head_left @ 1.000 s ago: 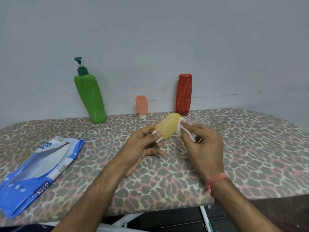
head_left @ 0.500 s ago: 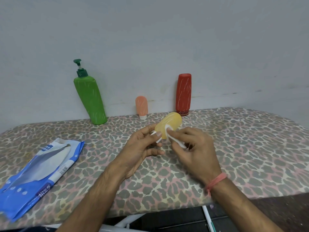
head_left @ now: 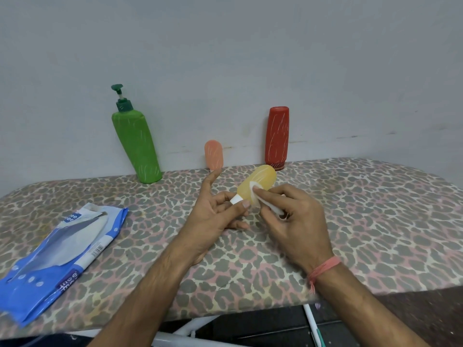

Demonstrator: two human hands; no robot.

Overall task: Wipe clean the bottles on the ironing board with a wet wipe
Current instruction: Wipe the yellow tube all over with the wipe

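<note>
Head view: my left hand (head_left: 213, 216) pinches the yellow bottle (head_left: 256, 187) by its cap; right hand (head_left: 295, 219) presses the wipe (head_left: 260, 196). I'd rotate the bottle, covering every side.

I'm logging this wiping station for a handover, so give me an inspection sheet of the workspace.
Surface: leopard-print ironing board, against a wall.
Job's things: yellow bottle held tilted above the board; wet wipe pressed on it; green pump bottle, small peach bottle and red bottle stand by the wall.
Clutter: blue wipes pack at left.
Hands: left hand pinches the yellow bottle's white cap; right hand grips the wipe.
Cables: nothing seen.
Surroundings: grey wall; white board frame below.
</note>
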